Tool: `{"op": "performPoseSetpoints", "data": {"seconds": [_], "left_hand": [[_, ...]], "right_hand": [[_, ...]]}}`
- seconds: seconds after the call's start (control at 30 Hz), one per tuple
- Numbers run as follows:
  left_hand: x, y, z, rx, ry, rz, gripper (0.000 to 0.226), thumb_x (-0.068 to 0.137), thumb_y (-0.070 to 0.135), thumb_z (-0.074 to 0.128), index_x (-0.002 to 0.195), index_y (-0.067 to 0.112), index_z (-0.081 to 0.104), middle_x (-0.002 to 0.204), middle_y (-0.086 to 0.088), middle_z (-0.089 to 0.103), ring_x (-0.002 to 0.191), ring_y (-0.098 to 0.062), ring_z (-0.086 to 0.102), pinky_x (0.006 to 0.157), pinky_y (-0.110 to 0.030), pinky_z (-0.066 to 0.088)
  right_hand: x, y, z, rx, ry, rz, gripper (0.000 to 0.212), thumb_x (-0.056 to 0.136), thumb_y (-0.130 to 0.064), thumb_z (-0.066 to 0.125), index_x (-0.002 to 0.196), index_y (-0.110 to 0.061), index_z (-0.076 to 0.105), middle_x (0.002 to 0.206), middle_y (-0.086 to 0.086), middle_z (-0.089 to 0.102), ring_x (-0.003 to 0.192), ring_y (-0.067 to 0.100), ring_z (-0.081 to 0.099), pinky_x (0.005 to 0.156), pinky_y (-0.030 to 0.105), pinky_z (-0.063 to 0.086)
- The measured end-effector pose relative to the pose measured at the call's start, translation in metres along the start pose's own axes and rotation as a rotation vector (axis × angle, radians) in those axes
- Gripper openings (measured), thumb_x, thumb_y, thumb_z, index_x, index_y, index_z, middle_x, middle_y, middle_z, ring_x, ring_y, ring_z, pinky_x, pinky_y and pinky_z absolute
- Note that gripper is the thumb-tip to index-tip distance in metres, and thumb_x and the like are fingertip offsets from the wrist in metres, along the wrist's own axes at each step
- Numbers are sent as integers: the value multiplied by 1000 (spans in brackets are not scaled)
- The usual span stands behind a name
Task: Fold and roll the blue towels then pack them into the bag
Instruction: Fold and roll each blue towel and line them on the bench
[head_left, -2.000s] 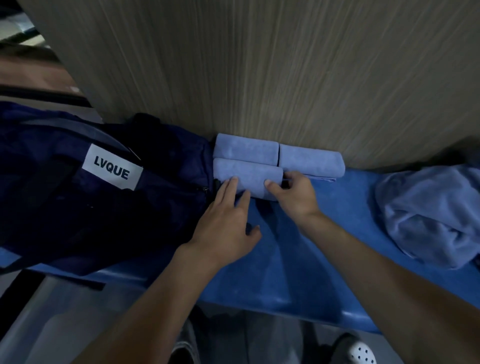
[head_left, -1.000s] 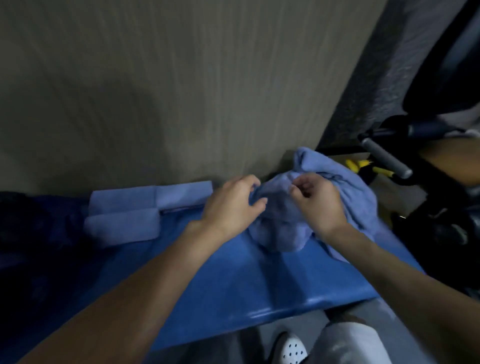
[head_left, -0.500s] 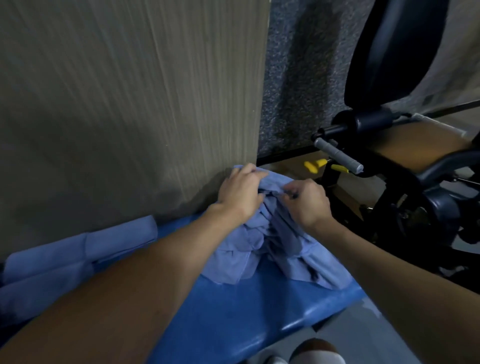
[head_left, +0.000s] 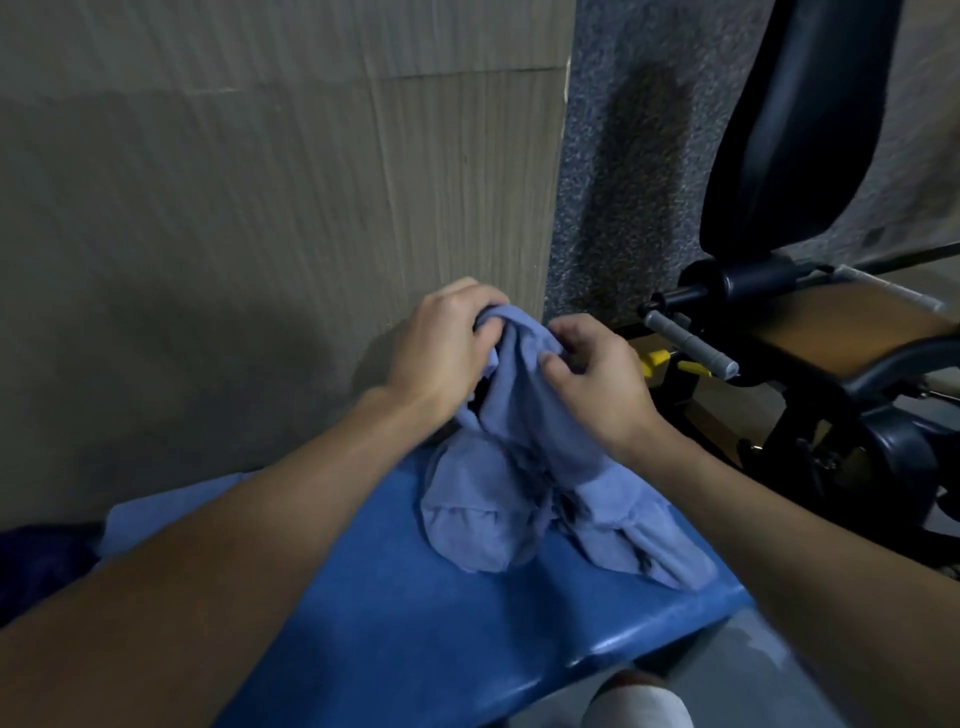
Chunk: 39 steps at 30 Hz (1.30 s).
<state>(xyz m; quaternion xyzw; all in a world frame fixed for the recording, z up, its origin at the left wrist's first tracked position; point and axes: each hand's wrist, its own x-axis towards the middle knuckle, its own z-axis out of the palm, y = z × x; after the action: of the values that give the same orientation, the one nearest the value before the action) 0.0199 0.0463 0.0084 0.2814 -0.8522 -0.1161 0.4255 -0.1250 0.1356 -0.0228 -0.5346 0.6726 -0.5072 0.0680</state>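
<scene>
Over blue bench (head_left: 415, 623), hands (head_left: 447, 348) (head_left: 597, 379) seemingly fisted round towel (head_left: 483, 509)

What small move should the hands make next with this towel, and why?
Probably draw the hands apart to open it flat on the bench: left hand and right hand grip the towel close together at its top, and it hangs bunched.

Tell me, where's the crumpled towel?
Mid head view, the towel sits on the right end of the bench, its top gripped by the left hand and right hand.
</scene>
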Motion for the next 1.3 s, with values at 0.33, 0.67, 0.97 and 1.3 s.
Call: {"op": "performPoseSetpoints", "data": {"seconds": [0.33, 0.67, 0.97, 1.3], "left_hand": [[-52, -6, -134, 154, 106, -1, 16, 81, 8, 60, 88, 17, 72, 83, 6, 62, 76, -15, 59, 69, -35, 49], [-141, -34, -218, 305, 76, -153, 15, 86, 16, 59, 91, 24, 70, 84, 16, 56, 74, -9, 53, 69, -40, 50], [-259, -67, -200, 341, -268, -364, 11, 94, 20, 61, 95, 15, 70, 95, 6, 64, 86, -15, 61, 71, -40, 50], [-333, -111, -155, 263, -238, -806, 14, 92, 24, 60, 80, 17, 63, 86, 1, 61, 79, -20, 60, 73, -44, 53]], "right_hand": [[-33, -101, 34, 79, -115, -85, 7, 90, -13, 58, 87, -12, 64, 76, -2, 65, 74, 15, 59, 68, 25, 46], [-88, -151, 106, 211, -304, -125, 8, 92, -11, 58, 85, -13, 61, 69, -8, 59, 61, 2, 51, 56, 11, 40], [-170, -89, 155, -38, -617, -154, 9, 87, -9, 58, 82, -13, 63, 74, 2, 64, 68, 14, 55, 65, 29, 43], [-198, -31, 145, -233, -881, -34, 21, 83, -11, 52, 68, -14, 66, 71, -4, 68, 71, 8, 61, 72, 33, 52]]}}
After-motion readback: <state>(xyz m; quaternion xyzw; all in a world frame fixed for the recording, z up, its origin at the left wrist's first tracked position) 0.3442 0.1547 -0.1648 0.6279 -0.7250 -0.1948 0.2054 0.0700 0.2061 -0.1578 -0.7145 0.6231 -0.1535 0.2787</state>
